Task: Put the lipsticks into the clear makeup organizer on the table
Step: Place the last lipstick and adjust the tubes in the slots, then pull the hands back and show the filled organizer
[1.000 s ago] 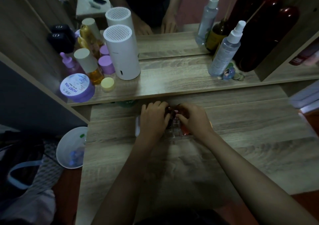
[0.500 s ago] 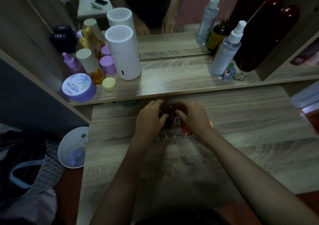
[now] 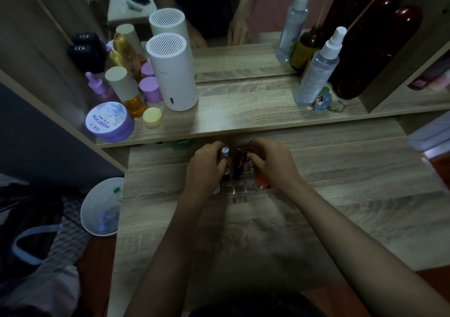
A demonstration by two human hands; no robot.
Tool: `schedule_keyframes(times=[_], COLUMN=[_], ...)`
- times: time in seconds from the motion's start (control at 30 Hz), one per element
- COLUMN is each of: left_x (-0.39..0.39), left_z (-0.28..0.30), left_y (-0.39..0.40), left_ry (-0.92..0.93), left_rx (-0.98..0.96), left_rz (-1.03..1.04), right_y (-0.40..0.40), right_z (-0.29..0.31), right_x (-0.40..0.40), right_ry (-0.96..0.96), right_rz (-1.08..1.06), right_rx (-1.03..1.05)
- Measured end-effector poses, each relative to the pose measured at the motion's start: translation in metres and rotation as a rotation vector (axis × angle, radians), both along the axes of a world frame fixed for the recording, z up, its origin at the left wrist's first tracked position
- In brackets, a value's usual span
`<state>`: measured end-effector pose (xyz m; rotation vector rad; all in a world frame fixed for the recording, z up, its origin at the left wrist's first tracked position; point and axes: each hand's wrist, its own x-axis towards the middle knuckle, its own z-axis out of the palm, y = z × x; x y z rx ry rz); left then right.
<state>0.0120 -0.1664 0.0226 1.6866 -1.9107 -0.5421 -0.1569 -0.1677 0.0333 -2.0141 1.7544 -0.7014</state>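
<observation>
A clear makeup organizer with small square cells sits on the wooden table, just in front of the raised shelf. Both hands are over it. My left hand is closed around a lipstick with a shiny silver top, held upright over the organizer's left side. A dark lipstick stands in a middle cell between my hands. My right hand curls over the organizer's right side, fingers bent down among the tubes; an orange-red lipstick shows under it. What the right fingers grip is hidden.
On the shelf stand a white cylinder, purple jars, amber bottles at the left and spray bottles at the right, with a mirror behind. A white bin sits on the floor left of the table.
Both hands shifted slightly away from me over the organizer. The silver-topped lipstick now shows in my left hand, and the organizer's front cells are uncovered.
</observation>
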Motion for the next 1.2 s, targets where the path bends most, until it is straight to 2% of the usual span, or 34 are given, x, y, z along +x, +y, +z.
schedule_keyframes(times=[0.27,0.4,0.5,0.6,0.67,0.73,0.77,0.87,0.93,1.07,1.2], left_x=[0.012,0.028,0.042,0.052,0.056,0.055,0.054,0.052,0.051,0.051,0.051], left_z=[0.002,-0.002,-0.013,-0.026,-0.037,-0.045,-0.045,-0.042,-0.043,-0.045,-0.046], left_y=[0.009,0.035,0.057,0.075,0.084,0.092,0.095,0.103,0.106,0.109,0.111], left_ry=[0.092,0.180,0.360,0.522,0.547,0.686,0.840,1.327,1.517,1.686,1.702], left_rx=[0.042,0.009,0.039,0.238,0.372,0.418,0.445,0.529,0.565,0.618,0.629], left_rz=[0.016,0.168,0.331,0.521,0.591,0.573,0.564,0.572,0.546,0.499,0.472], right_y=[0.009,0.022,0.039,0.052,0.060,0.068,0.073,0.083,0.085,0.085,0.084], right_z=[0.014,0.006,-0.007,-0.030,-0.044,-0.052,-0.055,-0.057,-0.054,-0.049,-0.050], right_x=[-0.026,-0.063,-0.088,-0.103,-0.105,-0.103,-0.100,-0.090,-0.082,-0.075,-0.076], right_ry=[-0.075,-0.188,-0.280,-0.438,-0.715,-1.066,-1.196,-1.419,-1.484,-1.526,-1.559], right_rz=[-0.068,-0.187,-0.271,-0.396,-0.502,-0.558,-0.563,-0.531,-0.532,-0.530,-0.516], right_rx=[-0.097,-0.109,-0.129,-0.018,0.184,0.408,0.493,0.612,0.642,0.694,0.725])
